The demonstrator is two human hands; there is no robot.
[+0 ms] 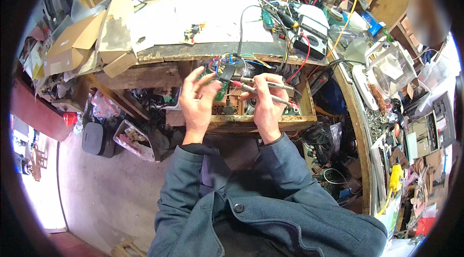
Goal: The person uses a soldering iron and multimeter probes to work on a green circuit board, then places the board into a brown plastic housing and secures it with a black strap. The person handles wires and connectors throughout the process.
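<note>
My left hand (197, 104) is raised over the bench's front edge, its fingers curled around a green circuit board (221, 93). Coloured wires (224, 63) bunch at the board's top. From the right, my right hand (267, 109) pinches two test probes (280, 99), held side by side like chopsticks. Their tips point left at the board; whether they touch it I cannot tell. Beneath both hands is an open wooden drawer (290, 119) with parts inside. A multimeter (313, 37) lies on the bench at the back right, with a red lead running from it.
Pale sheets cover the bench (169, 53), with a small component cluster (195, 33) on them. Cardboard boxes (75, 42) crowd the left. A side bench on the right carries clutter, including a yellow tool (396, 178). A box of scraps (137, 139) and a dark case (95, 139) stand on the floor.
</note>
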